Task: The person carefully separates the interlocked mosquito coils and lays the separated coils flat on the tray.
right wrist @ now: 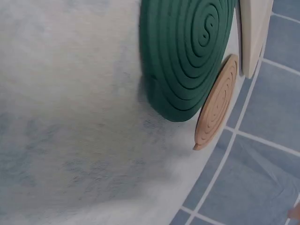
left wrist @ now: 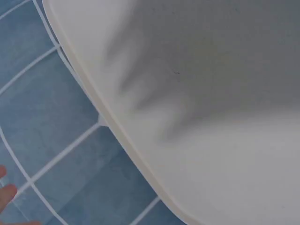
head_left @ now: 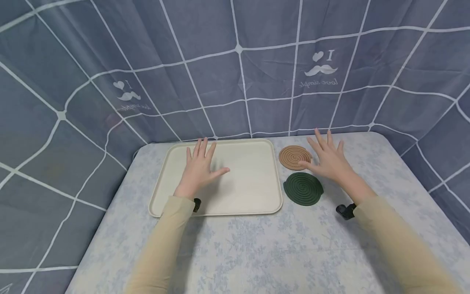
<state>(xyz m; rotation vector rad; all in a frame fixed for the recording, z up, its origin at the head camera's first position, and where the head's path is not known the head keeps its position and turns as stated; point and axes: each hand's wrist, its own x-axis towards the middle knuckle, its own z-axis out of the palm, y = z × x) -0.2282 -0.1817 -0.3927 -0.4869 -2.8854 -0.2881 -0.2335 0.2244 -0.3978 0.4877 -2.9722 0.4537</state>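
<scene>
Handling judged not begun, all of it left: left hand (head_left: 199,170), fingers spread and holding nothing, hovers over cream tray (head_left: 249,179); right hand (head_left: 330,160), likewise, near green mosquito coil (head_left: 303,189) and brown mosquito coil (head_left: 291,157), both flat on desk (head_left: 238,253) right of tray.

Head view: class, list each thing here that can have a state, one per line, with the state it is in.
Tray: flat, right way up
Green spiral: coiled, lying flat
Brown spiral: coiled, lying flat
Left hand: open, holding nothing
Right hand: open, holding nothing
Cloth: spread out
Curtain: hanging, lightly creased
</scene>
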